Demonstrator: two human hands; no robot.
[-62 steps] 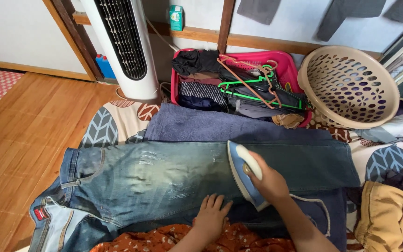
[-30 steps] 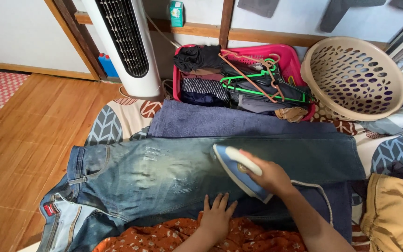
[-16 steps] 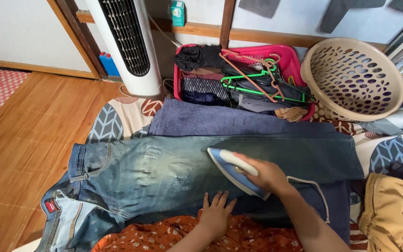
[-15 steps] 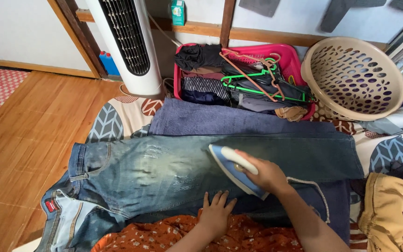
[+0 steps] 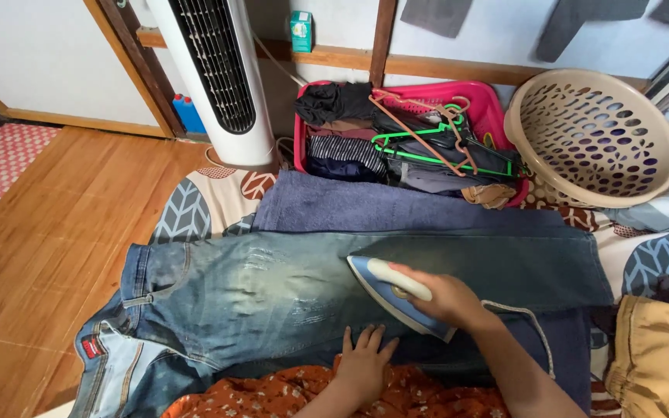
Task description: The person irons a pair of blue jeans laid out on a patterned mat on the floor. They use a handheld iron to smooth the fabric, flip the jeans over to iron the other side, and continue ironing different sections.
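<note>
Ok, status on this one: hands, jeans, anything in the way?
Right hand gripping the iron, flat on the jeans. Left hand pressed flat on their near edge. Cord trails beside the iron.

Bright, even light (soft shadows); edges perhaps slightly bowed.

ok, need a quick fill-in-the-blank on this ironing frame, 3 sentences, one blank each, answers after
1. The right hand grips the handle of a blue ____ resting on the jeans.
2. The left hand lies flat on the jeans, its fingers ____.
3. The beige laundry basket sits to the right of a ____ bin holding clothes and hangers.

Missing words: iron; spread; pink
</note>
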